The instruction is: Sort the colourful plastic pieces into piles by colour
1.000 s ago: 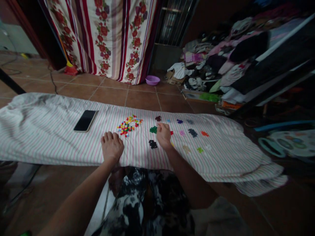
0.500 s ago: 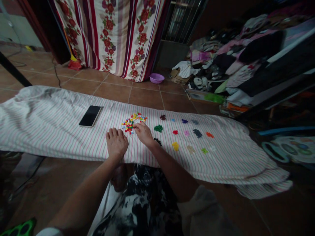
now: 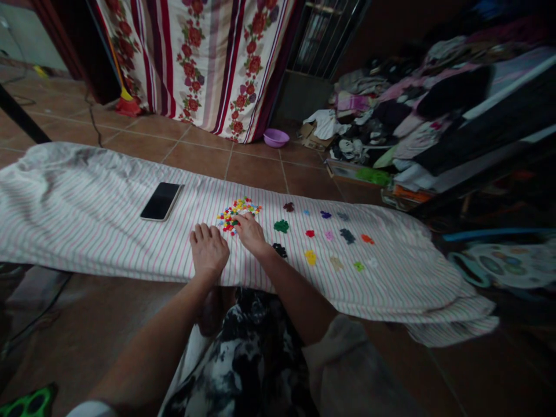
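Observation:
My right hand point(image 3: 252, 236) is over the near right side of a mixed heap of tiny coloured pieces point(image 3: 242, 205), which look like small beads. Its thumb and fingers are pinched together among them; whatever is between the fingertips is too small to make out. My left hand point(image 3: 209, 249) rests palm down on the striped cloth just left of the heap, fingers laid out, holding nothing. To the right lie small single-colour groups: a green group point(image 3: 281, 226), a black group point(image 3: 279, 250) partly behind my right forearm, a yellow group point(image 3: 310, 257) and a dark grey group point(image 3: 347, 236).
More groups include a brown one point(image 3: 288, 207), an orange one point(image 3: 367, 238) and a lime one point(image 3: 358, 266). A phone point(image 3: 161, 201) lies left on the striped cloth point(image 3: 99, 226). Beyond are a purple basin point(image 3: 275, 138) and heaped clothes point(image 3: 393, 110).
The view has shifted slightly. My right hand stays at the mixed heap with its fingers moved a little among the pieces. My left hand keeps its place on the cloth.

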Demonstrator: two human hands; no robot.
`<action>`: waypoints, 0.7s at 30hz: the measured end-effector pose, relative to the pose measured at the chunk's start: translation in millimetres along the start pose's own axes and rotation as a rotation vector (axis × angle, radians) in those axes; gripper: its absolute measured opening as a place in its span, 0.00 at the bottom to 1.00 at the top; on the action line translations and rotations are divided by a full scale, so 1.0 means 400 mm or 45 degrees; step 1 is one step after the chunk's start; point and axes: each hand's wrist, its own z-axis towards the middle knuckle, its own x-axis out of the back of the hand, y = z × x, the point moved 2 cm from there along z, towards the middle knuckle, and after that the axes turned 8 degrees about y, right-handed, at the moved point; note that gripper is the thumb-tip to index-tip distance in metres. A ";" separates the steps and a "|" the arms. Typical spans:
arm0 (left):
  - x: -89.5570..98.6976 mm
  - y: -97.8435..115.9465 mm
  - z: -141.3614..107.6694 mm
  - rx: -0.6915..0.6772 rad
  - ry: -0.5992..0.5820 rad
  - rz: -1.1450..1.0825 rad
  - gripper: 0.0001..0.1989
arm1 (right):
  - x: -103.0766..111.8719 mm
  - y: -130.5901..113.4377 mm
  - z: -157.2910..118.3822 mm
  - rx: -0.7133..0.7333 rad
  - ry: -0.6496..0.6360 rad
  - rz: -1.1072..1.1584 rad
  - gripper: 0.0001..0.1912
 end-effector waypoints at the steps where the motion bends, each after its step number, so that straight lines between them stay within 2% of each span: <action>1: 0.000 0.000 0.000 0.001 0.002 -0.002 0.17 | 0.000 -0.002 0.001 -0.005 -0.006 -0.020 0.16; 6: -0.002 0.001 0.002 -0.008 -0.004 0.022 0.17 | -0.002 -0.003 -0.011 0.019 0.022 -0.034 0.15; 16: -0.004 0.001 0.001 -0.005 -0.019 -0.002 0.16 | -0.022 0.008 -0.041 0.160 0.219 0.097 0.13; 21: -0.005 0.001 0.001 -0.023 -0.008 0.036 0.17 | -0.032 0.014 -0.039 0.164 0.223 0.109 0.14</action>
